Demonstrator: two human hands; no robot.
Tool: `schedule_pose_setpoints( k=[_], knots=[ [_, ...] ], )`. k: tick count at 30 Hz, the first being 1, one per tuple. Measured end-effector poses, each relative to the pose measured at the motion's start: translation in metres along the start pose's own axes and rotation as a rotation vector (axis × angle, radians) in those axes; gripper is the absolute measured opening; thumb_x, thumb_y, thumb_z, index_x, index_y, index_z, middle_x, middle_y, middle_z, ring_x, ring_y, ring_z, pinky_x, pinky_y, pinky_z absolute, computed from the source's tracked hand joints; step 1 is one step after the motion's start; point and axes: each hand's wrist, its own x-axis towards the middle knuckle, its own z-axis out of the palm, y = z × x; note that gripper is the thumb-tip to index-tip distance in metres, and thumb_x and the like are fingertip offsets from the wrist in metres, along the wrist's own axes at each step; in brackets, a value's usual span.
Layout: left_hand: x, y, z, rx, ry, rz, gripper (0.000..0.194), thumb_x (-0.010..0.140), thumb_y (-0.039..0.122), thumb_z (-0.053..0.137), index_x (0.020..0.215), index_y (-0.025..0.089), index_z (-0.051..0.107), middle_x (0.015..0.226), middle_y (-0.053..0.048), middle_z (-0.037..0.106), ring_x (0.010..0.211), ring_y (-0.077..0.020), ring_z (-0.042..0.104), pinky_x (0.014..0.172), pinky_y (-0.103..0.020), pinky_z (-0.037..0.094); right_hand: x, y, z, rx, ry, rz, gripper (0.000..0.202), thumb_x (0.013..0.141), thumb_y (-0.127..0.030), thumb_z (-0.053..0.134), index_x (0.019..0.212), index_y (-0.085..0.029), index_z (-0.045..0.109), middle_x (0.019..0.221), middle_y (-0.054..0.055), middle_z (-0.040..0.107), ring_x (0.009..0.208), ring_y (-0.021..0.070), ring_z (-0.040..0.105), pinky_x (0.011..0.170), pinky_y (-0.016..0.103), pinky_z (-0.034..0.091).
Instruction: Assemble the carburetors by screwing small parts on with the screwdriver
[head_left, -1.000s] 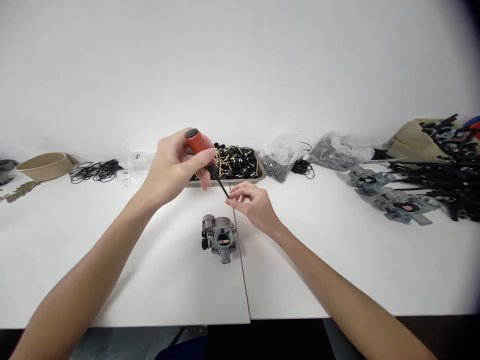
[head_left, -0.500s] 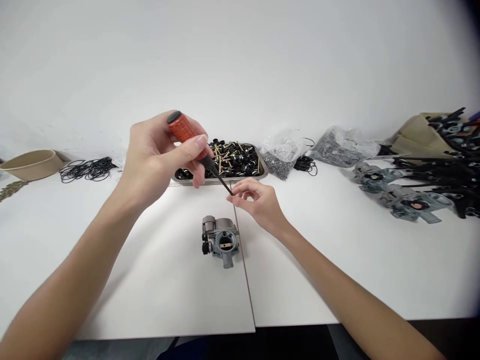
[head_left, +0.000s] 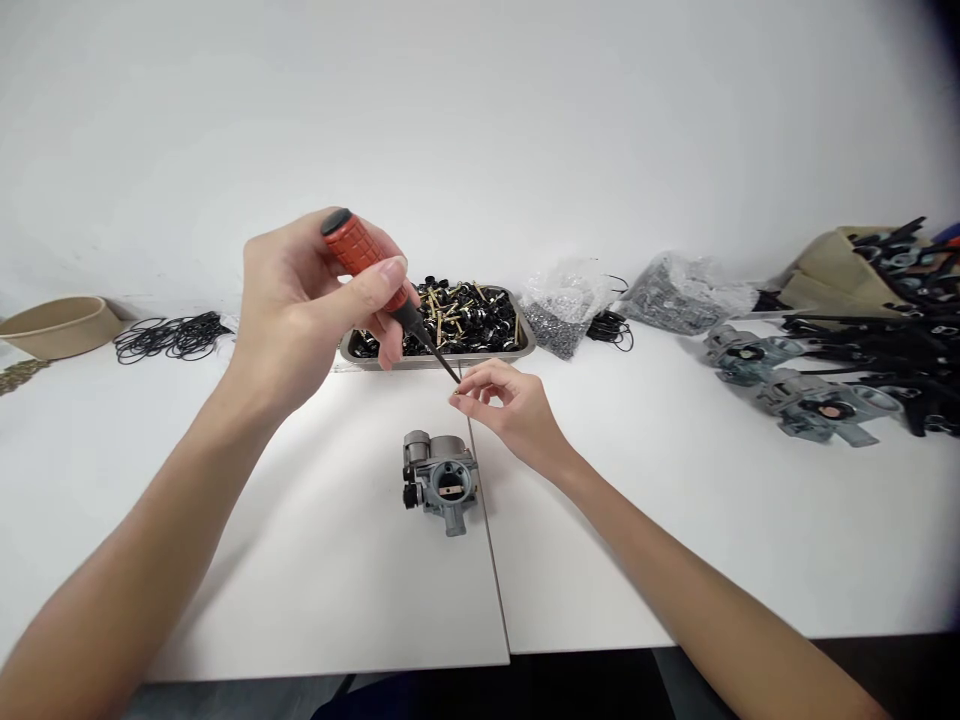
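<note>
A screwdriver (head_left: 352,243) with a red and black handle is held in my left hand (head_left: 300,310), its shaft slanting down to the right. The fingertips of my right hand (head_left: 514,405) pinch a tiny brass-coloured piece (head_left: 457,392) right at the screwdriver's tip. Below both hands, a grey metal carburetor (head_left: 442,482) stands on the white table (head_left: 337,560), beside the seam between two table panels. Neither hand touches it.
Behind my hands a metal tray (head_left: 531,340) holds black and brass parts. Bags of small parts (head_left: 562,305) lie at the back right, with two more carburetors (head_left: 825,405) and black parts farther right. A beige bowl (head_left: 64,328) and black rings (head_left: 172,337) are on the left.
My left hand and the screwdriver have shifted slightly left and up. My right fingertips have moved a little left, and the brass-coloured piece now shows between them.
</note>
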Motion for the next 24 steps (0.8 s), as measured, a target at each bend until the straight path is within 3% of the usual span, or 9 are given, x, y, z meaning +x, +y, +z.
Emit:
schedule_pose_setpoints(
  k=[4,10,24],
  knots=[
    [0.0007,-0.0041,-0.0004,0.003,-0.036,0.032,0.010,0.081,0.022,0.072,0.076,0.015,0.067,0.072,-0.004,0.063,0.057,-0.0177,0.064,0.036,-0.027,0.046,-0.0001,-0.0012,0.0006,0.005,0.014,0.007,0.012,0.079,-0.030,0.075,0.077,-0.020,0.069,0.092,0.004,0.064,0.073,0.0144,0.059,0.066,0.032,0.048],
    [0.0005,-0.0045,0.0001,0.011,-0.021,-0.041,0.015,0.079,0.026,0.075,0.074,0.016,0.066,0.072,-0.004,0.064,0.061,-0.0163,0.066,0.042,-0.025,0.047,0.0009,-0.0002,-0.0002,0.025,0.034,0.000,0.010,0.078,-0.027,0.075,0.076,-0.020,0.069,0.092,0.004,0.064,0.073,0.0140,0.059,0.065,0.032,0.048],
    [0.0009,-0.0027,0.0004,0.030,-0.027,-0.021,0.018,0.078,0.030,0.076,0.075,0.016,0.066,0.070,-0.004,0.063,0.063,-0.0165,0.066,0.044,-0.025,0.049,0.0002,0.0011,0.0010,0.018,0.037,-0.031,0.010,0.078,-0.026,0.075,0.077,-0.019,0.067,0.091,0.003,0.063,0.072,0.0132,0.058,0.064,0.031,0.047]
  ],
)
